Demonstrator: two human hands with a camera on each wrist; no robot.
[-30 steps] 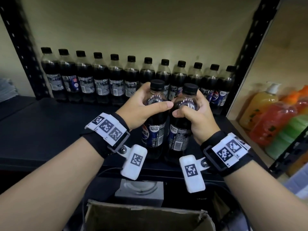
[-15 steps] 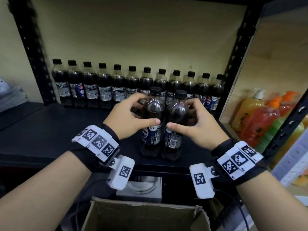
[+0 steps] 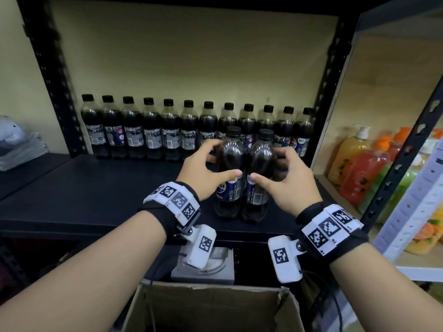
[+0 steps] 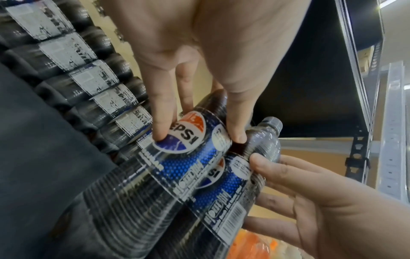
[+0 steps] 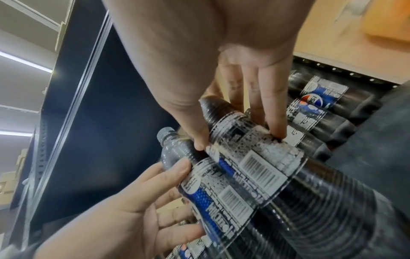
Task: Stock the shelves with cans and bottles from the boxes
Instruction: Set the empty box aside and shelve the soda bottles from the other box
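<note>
On the black shelf (image 3: 96, 200), before the back row of cola bottles (image 3: 153, 130), I see my left hand (image 3: 203, 171) and right hand (image 3: 290, 180) each curled round one upright bottle: left bottle (image 3: 231, 164), right bottle (image 3: 260, 164), touching.

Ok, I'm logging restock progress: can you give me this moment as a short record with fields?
left hand: grips left bottle
right hand: grips right bottle
bottles: upright on shelf, side by side, in front of back row
back row: twelve dark bottles, black caps
box: open, below shelf edge; contents not visible
next unit right: coloured pump bottles
</note>
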